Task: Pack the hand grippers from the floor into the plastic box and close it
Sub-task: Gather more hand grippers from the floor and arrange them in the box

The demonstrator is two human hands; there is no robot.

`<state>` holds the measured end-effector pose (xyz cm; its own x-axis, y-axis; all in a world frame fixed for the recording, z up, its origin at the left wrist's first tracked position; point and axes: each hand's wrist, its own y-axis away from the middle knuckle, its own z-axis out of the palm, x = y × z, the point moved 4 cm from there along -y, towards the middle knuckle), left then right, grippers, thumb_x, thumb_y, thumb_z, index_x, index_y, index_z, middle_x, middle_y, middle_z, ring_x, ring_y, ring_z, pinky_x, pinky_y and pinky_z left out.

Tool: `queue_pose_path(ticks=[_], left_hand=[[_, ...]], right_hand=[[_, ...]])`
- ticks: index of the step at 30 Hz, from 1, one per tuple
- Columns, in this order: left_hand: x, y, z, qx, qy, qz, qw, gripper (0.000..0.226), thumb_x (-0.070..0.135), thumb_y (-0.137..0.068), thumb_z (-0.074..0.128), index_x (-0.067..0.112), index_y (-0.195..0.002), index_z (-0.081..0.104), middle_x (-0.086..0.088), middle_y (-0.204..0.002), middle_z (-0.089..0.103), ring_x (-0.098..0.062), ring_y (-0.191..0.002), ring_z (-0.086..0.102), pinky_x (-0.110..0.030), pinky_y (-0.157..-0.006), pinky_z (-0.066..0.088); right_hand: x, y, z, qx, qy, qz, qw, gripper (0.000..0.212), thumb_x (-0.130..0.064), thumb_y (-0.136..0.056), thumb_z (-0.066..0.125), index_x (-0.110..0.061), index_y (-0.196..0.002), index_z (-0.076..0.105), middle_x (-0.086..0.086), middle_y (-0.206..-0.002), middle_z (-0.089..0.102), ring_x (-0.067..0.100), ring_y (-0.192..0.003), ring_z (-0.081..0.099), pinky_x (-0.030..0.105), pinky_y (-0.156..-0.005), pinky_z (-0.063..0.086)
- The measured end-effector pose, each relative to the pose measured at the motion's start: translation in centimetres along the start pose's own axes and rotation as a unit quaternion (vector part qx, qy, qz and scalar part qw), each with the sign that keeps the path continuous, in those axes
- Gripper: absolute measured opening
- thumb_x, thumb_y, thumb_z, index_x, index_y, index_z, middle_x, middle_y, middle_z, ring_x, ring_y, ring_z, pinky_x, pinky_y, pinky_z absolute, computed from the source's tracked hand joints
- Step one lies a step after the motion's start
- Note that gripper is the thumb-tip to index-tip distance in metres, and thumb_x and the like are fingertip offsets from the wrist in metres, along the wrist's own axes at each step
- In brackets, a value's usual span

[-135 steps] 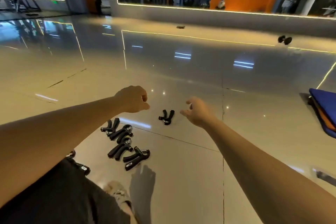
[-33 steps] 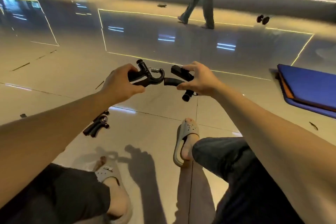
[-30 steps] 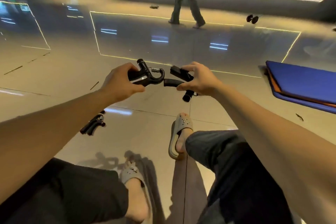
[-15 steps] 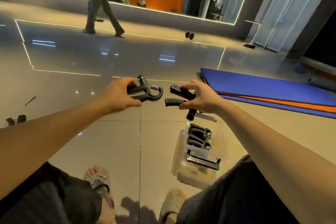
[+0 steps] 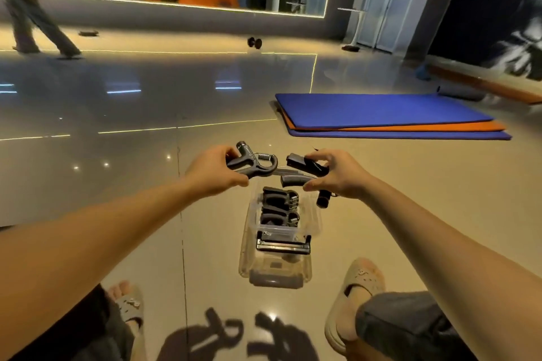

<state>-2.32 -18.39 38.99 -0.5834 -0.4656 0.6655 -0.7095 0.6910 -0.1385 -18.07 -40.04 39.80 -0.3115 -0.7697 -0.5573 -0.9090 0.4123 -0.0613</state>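
Note:
My left hand (image 5: pixel 214 174) holds a black hand gripper (image 5: pixel 254 163) with a metal spring, raised above the far end of the box. My right hand (image 5: pixel 337 174) holds another black hand gripper (image 5: pixel 305 173), its handles spread. Below both hands a clear plastic box (image 5: pixel 246 258) stands open on the floor between my feet. Inside it lie packed hand grippers (image 5: pixel 278 208), with one long black piece (image 5: pixel 283 246) across the middle. I cannot make out a lid.
Stacked blue and orange exercise mats (image 5: pixel 387 116) lie to the right on the glossy tiled floor (image 5: pixel 117 184). A dumbbell (image 5: pixel 254 42) sits far back. A person (image 5: pixel 26 9) walks at the far left. My sandalled feet (image 5: pixel 356 284) flank the box.
My view has swung right from the loose grippers on the floor to the box. Both hands, each carrying a gripper, now hover right over the box's far end. The walking person has moved left.

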Motion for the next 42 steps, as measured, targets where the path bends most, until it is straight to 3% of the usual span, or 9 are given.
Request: queue_pose_path(ticks=[5,13,17,20,27,33,42], left_hand=[[0.8,-2.9,1.3,-0.001,0.007,-0.014,1.000,0.045,0.024,-0.071,0.089,0.025,-0.103,0.058,0.007,-0.093,0.062,-0.010,-0.086,0.063,-0.023,-0.069,0.053],[-2.7,-8.5,3.9,0.015,0.040,-0.049,0.998,0.046,0.023,-0.071,0.089,0.023,-0.106,0.059,0.006,-0.094,0.061,-0.010,-0.086,0.062,-0.021,-0.067,0.050],[-2.7,-11.9,7.1,-0.007,0.045,-0.053,0.998,0.050,0.023,-0.070,0.089,0.023,-0.109,0.059,0.004,-0.097,0.063,-0.016,-0.090,0.065,-0.036,-0.080,0.060],[-3.6,-13.6,9.1,-0.029,0.043,-0.069,0.996,0.050,0.023,-0.070,0.089,0.023,-0.110,0.059,0.004,-0.097,0.064,-0.016,-0.089,0.066,-0.040,-0.081,0.061],[-7.8,-16.0,10.0,-0.016,0.041,-0.099,0.994,0.045,0.024,-0.072,0.088,0.026,-0.106,0.059,0.006,-0.098,0.064,-0.012,-0.088,0.065,-0.029,-0.076,0.055],[-10.0,-17.6,10.4,-0.006,0.054,-0.085,0.995,0.047,0.026,-0.073,0.088,0.031,-0.109,0.057,0.018,-0.102,0.060,0.002,-0.094,0.057,-0.013,-0.078,0.042],[-11.6,-19.8,11.9,-0.036,0.066,-0.103,0.992,0.049,0.024,-0.072,0.088,0.036,-0.108,0.057,0.018,-0.103,0.062,0.002,-0.097,0.058,-0.014,-0.081,0.042]], right_hand=[[2.9,-1.9,-0.7,0.004,-0.027,0.012,1.000,0.077,-0.025,-0.076,0.087,-0.018,-0.145,0.052,0.003,-0.145,0.054,0.017,-0.116,0.054,0.038,-0.099,0.051],[7.8,-9.4,4.8,-0.062,0.007,0.030,0.998,0.075,-0.027,-0.077,0.087,-0.021,-0.143,0.053,0.000,-0.144,0.056,0.022,-0.128,0.053,0.040,-0.105,0.048],[10.7,-12.5,7.3,-0.081,0.015,0.035,0.996,0.077,-0.032,-0.075,0.088,-0.023,-0.143,0.054,0.001,-0.146,0.054,0.023,-0.129,0.053,0.042,-0.107,0.047],[13.1,-14.4,9.5,-0.082,0.001,0.059,0.995,0.081,-0.036,-0.072,0.089,-0.022,-0.143,0.054,0.002,-0.142,0.057,0.023,-0.125,0.056,0.043,-0.105,0.049],[16.7,-18.7,15.5,-0.115,-0.020,0.072,0.990,0.072,-0.029,-0.075,0.088,-0.020,-0.139,0.057,0.000,-0.132,0.065,0.022,-0.122,0.060,0.039,-0.104,0.049],[18.6,-20.7,19.0,-0.169,0.058,0.038,0.983,0.079,-0.039,-0.080,0.083,-0.025,-0.149,0.046,0.000,-0.147,0.055,0.024,-0.133,0.052,0.039,-0.108,0.044],[20.8,-21.1,23.4,-0.191,0.101,-0.009,0.976,0.076,-0.042,-0.084,0.079,-0.026,-0.149,0.045,0.000,-0.147,0.054,0.022,-0.133,0.051,0.039,-0.109,0.042]])
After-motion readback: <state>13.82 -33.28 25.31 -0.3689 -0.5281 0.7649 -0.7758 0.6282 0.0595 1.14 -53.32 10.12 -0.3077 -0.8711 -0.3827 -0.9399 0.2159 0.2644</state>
